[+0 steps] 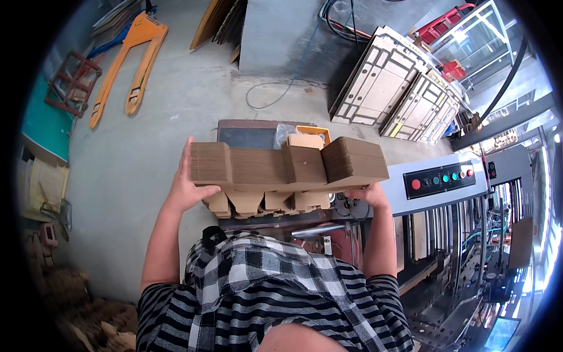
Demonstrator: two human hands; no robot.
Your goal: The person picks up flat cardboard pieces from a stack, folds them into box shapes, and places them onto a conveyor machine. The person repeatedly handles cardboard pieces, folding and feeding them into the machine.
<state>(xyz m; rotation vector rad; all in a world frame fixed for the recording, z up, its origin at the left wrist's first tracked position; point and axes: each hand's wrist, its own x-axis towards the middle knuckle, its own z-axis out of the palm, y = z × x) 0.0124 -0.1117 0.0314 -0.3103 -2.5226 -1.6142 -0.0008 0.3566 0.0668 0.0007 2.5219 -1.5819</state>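
A thick stack of brown die-cut cardboard blanks (258,167) is held between my two hands in front of my body. My left hand (189,183) presses on its left end, fingers up along the side and thumb over the near edge. At the right end, my right hand (370,195) grips the stack from below, its fingers partly hidden by the cardboard. Below the stack, flaps of more cardboard (249,203) show. Just beyond it sits a dark-topped table (243,138) bearing a yellow bin (314,131), a clear plastic bag (285,135) and a small tan cardboard piece (305,141).
To my right stands a machine with a control panel (440,180) of coloured buttons. An orange pallet jack (143,32) is parked at the far left. White die boards (381,76) lean at the far right, and a thin hose (267,107) lies on the floor.
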